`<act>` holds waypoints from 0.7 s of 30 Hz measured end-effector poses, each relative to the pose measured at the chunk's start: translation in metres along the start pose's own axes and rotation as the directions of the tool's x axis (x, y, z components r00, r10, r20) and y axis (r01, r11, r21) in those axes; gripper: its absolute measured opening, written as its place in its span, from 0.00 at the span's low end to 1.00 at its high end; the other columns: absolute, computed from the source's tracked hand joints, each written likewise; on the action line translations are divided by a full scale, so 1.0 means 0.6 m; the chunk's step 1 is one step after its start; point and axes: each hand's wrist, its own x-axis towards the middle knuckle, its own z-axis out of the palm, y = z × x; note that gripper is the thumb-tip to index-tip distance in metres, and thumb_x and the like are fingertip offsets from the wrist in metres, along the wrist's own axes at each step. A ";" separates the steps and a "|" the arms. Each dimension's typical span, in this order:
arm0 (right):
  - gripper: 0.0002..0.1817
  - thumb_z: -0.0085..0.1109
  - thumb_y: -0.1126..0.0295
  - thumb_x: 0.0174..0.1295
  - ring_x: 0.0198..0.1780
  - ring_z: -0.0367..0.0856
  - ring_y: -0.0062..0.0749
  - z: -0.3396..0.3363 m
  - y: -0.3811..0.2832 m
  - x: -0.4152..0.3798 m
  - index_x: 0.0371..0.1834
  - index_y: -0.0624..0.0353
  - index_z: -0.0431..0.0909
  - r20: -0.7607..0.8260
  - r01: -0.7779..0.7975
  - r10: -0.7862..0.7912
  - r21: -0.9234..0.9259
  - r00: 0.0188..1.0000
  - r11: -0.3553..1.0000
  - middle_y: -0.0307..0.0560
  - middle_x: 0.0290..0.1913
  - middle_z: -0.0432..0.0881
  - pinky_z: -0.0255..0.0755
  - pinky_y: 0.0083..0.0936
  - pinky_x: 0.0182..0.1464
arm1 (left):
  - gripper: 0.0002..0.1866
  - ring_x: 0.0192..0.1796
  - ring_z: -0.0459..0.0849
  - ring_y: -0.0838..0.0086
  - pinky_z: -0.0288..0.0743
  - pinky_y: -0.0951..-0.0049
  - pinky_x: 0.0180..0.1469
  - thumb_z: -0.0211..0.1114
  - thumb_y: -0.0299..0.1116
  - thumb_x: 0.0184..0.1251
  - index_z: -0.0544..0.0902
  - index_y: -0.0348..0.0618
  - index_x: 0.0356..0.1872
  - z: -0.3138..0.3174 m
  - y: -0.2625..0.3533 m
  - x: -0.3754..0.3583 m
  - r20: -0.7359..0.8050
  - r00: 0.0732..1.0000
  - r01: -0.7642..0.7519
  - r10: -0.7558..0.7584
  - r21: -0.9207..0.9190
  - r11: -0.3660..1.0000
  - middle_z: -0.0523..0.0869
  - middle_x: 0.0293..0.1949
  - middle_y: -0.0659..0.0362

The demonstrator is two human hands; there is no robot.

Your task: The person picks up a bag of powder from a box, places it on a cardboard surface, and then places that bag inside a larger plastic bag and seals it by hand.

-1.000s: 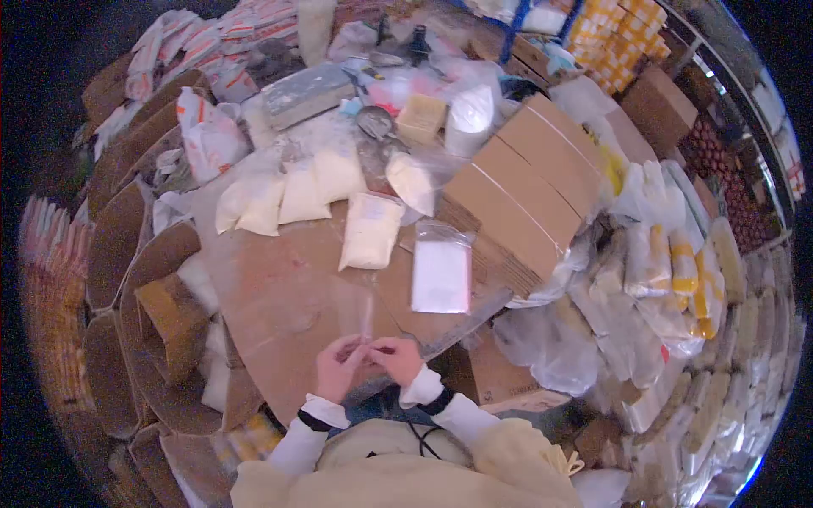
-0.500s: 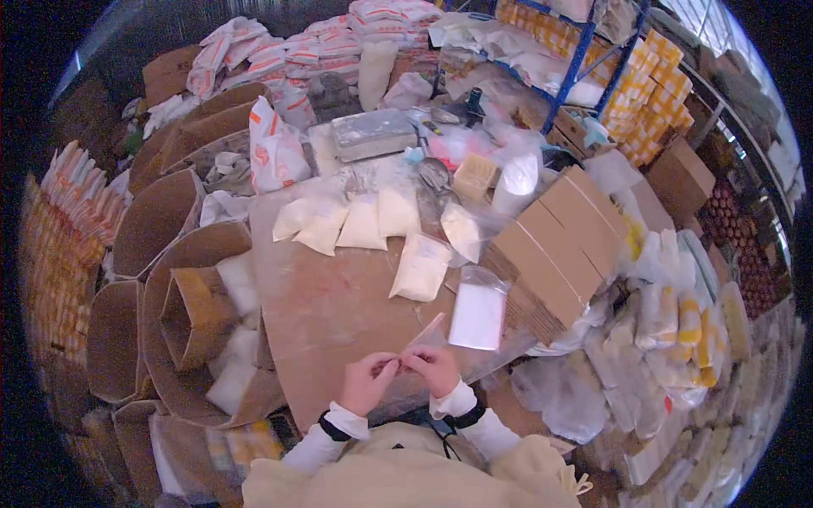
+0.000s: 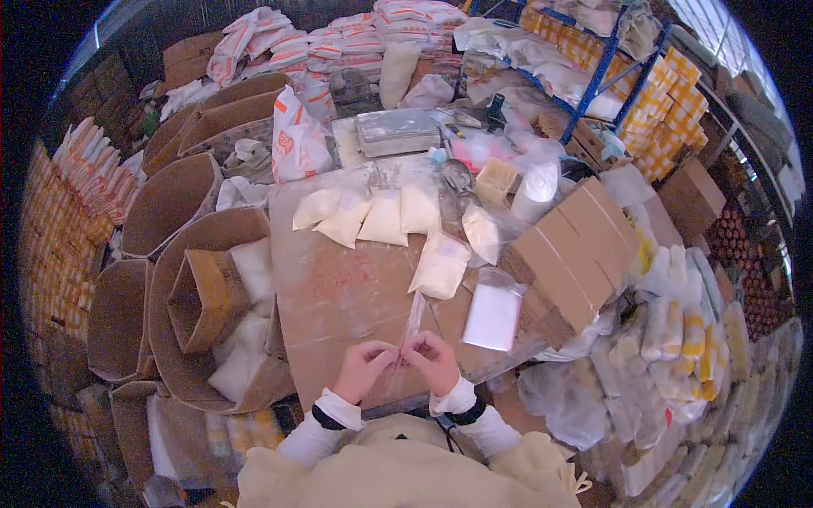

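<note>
My left hand (image 3: 364, 371) and my right hand (image 3: 432, 362) meet low over the cardboard-covered table (image 3: 326, 309). Both are closed in a pinch on a thin clear plastic bag (image 3: 415, 318), which stands up as a narrow strip between them. Beyond its tip lies a filled bag of pale powder (image 3: 439, 265). A flat pack of white bags in clear plastic (image 3: 492, 317) lies right of my right hand. Farther back, several bags of cream-coloured powder (image 3: 384, 218) rest in a row.
A grey scale (image 3: 398, 133) stands at the back beside a metal scoop (image 3: 457, 174) and a square tub (image 3: 497, 180). Flattened cardboard (image 3: 579, 254) is stacked at right. Open cardboard drums (image 3: 174, 205) line the left. Clear bags (image 3: 563, 402) lie lower right.
The plastic strip has turned from leaning right to nearly upright and shows longer. My hands have spread slightly apart, still pinching it. The whole view has shifted a little.
</note>
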 end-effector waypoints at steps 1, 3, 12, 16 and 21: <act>0.04 0.55 0.74 0.54 0.32 0.74 0.21 0.001 0.000 0.001 0.32 0.61 0.72 0.016 0.003 -0.003 0.007 1.000 1.000 0.40 0.30 0.76 0.70 0.18 0.36 | 0.09 0.33 0.79 0.78 0.73 0.79 0.38 0.60 0.30 0.56 0.80 0.33 0.34 -0.002 0.005 0.000 0.010 1.000 0.007 -0.007 -0.020 1.000 0.82 0.30 0.58; 0.05 0.55 0.74 0.54 0.34 0.74 0.21 0.002 0.001 0.002 0.33 0.60 0.71 0.047 0.009 -0.010 0.021 0.999 1.000 0.39 0.31 0.75 0.69 0.18 0.38 | 0.09 0.33 0.79 0.79 0.72 0.79 0.38 0.60 0.30 0.56 0.80 0.33 0.34 -0.006 0.016 -0.003 0.031 0.999 0.021 -0.019 -0.061 0.998 0.82 0.30 0.59; 0.06 0.57 0.73 0.54 0.35 0.72 0.20 0.002 0.002 0.004 0.33 0.59 0.71 0.101 0.062 -0.061 -0.009 0.993 0.998 0.37 0.31 0.74 0.67 0.18 0.40 | 0.09 0.34 0.79 0.78 0.73 0.79 0.40 0.62 0.28 0.54 0.81 0.33 0.33 -0.020 0.027 0.000 0.099 0.994 -0.049 0.044 0.054 0.997 0.82 0.31 0.58; 0.06 0.58 0.72 0.53 0.33 0.71 0.20 0.004 0.006 0.005 0.31 0.59 0.72 0.084 0.083 -0.077 -0.068 0.994 0.994 0.37 0.29 0.74 0.67 0.18 0.37 | 0.08 0.36 0.80 0.78 0.74 0.78 0.41 0.62 0.26 0.53 0.80 0.32 0.34 -0.020 0.026 -0.001 0.100 0.993 -0.075 0.068 0.061 0.995 0.82 0.32 0.57; 0.07 0.59 0.69 0.53 0.30 0.70 0.20 0.006 0.022 0.007 0.30 0.60 0.73 0.033 0.106 -0.101 -0.226 0.994 0.968 0.39 0.26 0.74 0.66 0.18 0.33 | 0.09 0.38 0.80 0.77 0.74 0.78 0.43 0.62 0.23 0.53 0.78 0.33 0.36 -0.010 0.023 -0.011 0.052 0.996 -0.083 0.073 0.199 0.977 0.82 0.34 0.56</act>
